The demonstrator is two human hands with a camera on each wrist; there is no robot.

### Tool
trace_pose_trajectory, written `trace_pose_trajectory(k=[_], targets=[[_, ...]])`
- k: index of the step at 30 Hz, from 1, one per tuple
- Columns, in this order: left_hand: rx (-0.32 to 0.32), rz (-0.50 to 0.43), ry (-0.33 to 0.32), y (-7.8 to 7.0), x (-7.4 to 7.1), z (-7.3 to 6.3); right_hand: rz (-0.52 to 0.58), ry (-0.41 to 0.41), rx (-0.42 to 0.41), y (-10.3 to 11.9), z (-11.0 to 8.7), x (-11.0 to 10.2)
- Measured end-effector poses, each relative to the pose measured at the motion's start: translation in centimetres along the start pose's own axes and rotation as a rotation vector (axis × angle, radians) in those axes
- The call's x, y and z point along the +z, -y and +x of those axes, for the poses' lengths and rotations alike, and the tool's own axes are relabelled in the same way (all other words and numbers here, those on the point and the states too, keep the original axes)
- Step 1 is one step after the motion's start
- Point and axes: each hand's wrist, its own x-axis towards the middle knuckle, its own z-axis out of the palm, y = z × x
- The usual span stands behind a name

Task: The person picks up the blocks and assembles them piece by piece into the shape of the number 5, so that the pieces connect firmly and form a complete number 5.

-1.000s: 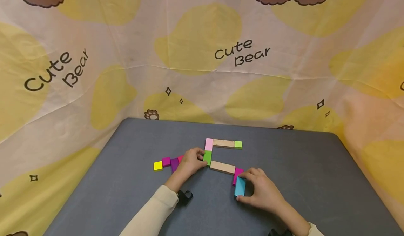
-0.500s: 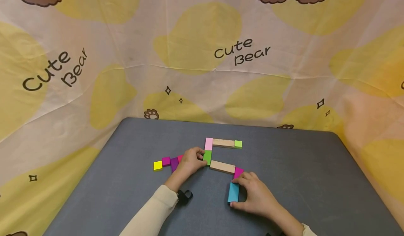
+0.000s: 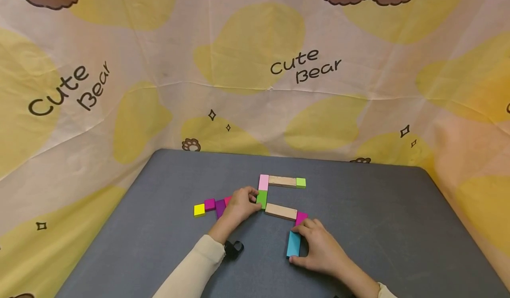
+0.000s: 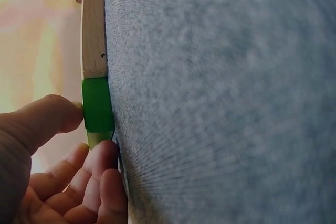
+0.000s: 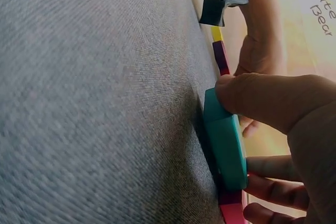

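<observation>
My left hand (image 3: 240, 206) pinches a green wooden block (image 3: 261, 199) in the middle of the table. Its thumb and fingers show at that block's edges in the left wrist view. With thumb and fingertips at opposite ends, my right hand (image 3: 320, 247) grips a light-blue block (image 3: 293, 244). This blue block lies just in front of a magenta block (image 3: 301, 218), its far end close to it. A plain wooden block (image 3: 281, 211) runs from the green block to the magenta one. Beyond the green block sits a pink block (image 3: 264, 182).
Another plain block (image 3: 282, 181) and a lime cube (image 3: 300, 183) extend right from the pink block. On the left, yellow (image 3: 199, 210), magenta (image 3: 209, 204) and purple (image 3: 220, 208) blocks form a row, partly hidden by my left hand. A printed cloth (image 3: 255, 67) hangs behind the grey table (image 3: 378, 209).
My right hand has moved the blue block left and toward me, from beside the magenta block to in front of its near end. My left hand stays in place.
</observation>
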Motion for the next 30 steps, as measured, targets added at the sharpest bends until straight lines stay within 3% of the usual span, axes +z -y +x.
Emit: trace_pose_trajectory(k=[8,12,18,26,30], targets=[[0.119,0.144,-0.034,0.0,0.2,-0.2,0.004,0.031,0.012,0.2,-0.2,0.4],[0.139,0.145,-0.017,-0.3,0.0,-0.6,0.000,0.046,0.017,0.2,-0.3,0.3],[0.170,0.179,-0.024,-0.4,-1.2,-1.6,-0.031,0.046,0.012,0.2,-0.4,0.2],[0.300,0.358,-0.096,0.3,-2.9,-3.3,-0.060,0.018,-0.003,-0.1,-0.3,0.1],[0.334,0.432,-0.120,1.0,-4.3,-3.8,-0.056,0.009,-0.029,-0.3,-0.3,0.0]])
